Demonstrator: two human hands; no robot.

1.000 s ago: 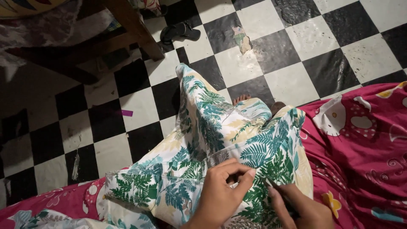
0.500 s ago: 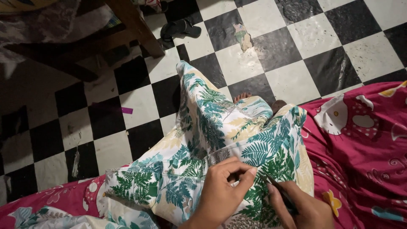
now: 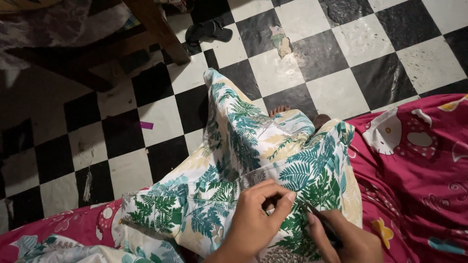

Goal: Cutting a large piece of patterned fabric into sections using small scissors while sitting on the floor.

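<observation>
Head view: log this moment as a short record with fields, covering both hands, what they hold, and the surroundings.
left hand: pinches the leaf-print cloth between thumb and fingers
right hand: holds a thin dark tool, tip at the cloth beside the left fingers; kind of tool cannot be told
cloth: draped from the lap down to the floor
floor: black and white checks
bedding: pink, cartoon print, at the right
foot: toes show past the cloth
sandal: dark, by the wooden leg

Bottom edge cuts off both hands at the wrist; the right hand hides most of a thin dark tool, kind unclear, and leaf-print fabric covers all but the toes
</observation>
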